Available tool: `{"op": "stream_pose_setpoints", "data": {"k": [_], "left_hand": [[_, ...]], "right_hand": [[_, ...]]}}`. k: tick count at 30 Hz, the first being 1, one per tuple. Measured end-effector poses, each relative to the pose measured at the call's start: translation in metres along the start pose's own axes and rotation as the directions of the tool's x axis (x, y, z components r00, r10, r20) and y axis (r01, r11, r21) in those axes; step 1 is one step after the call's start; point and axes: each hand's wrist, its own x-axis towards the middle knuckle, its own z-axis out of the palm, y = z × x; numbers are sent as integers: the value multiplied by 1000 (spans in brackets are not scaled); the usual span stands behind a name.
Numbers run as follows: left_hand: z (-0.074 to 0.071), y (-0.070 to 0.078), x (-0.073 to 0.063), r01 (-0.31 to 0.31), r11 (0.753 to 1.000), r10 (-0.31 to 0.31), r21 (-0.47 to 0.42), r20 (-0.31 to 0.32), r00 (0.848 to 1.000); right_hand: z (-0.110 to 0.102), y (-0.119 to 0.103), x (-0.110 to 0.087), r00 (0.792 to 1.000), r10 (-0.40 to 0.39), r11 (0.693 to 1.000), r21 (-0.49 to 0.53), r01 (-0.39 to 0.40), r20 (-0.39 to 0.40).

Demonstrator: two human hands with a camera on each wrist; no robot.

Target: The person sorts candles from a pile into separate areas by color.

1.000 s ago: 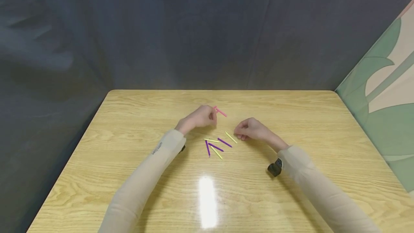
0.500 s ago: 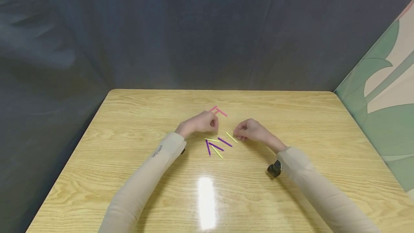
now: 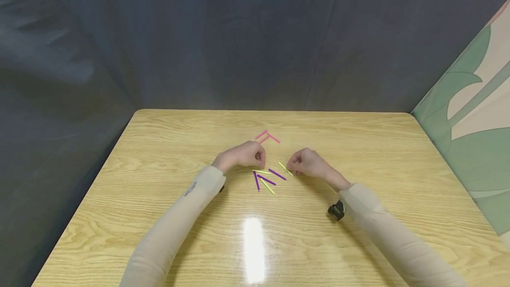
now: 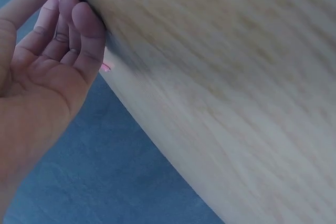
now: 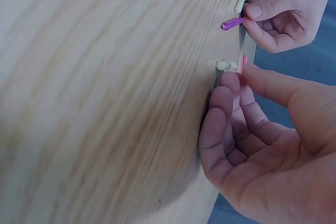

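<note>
In the head view, a loose cluster of small purple sticks [image 3: 266, 180] and yellow sticks lies mid-table. My left hand [image 3: 245, 154] is bent over the far yellow stick [image 3: 261, 172], its fingertips right at that stick and nothing visible between them; the right wrist view shows a gap between its thumb and index finger. Thumb and fingers of my right hand [image 3: 311, 163] pinch at another yellow stick [image 3: 284, 168], right of the cluster. From the right wrist, this yellow stick [image 5: 226, 65] appears just past the fingertips.
Three pink sticks [image 3: 273, 138] lie beyond the left hand, two nearly parallel and one slanting away. One more yellow stick [image 3: 267, 186] lies at the cluster's near side. The wooden table [image 3: 179, 136] ends at a dark curtain [image 3: 255, 39].
My left hand has drawn back from the pink sticks toward the yellow one, uncovering the pink sticks. My right hand has edged left onto its yellow stick.
</note>
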Motion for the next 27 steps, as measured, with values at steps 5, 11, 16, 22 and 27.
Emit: {"op": "stream_pose_setpoints", "data": {"k": [5,11,16,22,27], "left_hand": [[0,-2,-3,17,1000,-17,-26,-13,1000],[1,-3,-4,28,998,-28,-49,-9,1000],[1,-2,-5,23,998,-23,-57,1,1000],[2,-3,-9,41,996,-42,-82,-9,999],[3,-4,-8,48,995,-49,-90,-13,999]], "right_hand": [[2,0,0,1000,22,999,-34,-23,-13],[5,-3,2,999,34,995,-88,-37,-33],[7,-4,3,998,30,992,-121,-35,-47],[9,-4,7,998,50,992,-118,-55,-40],[9,-6,6,997,68,990,-119,-72,-39]]}}
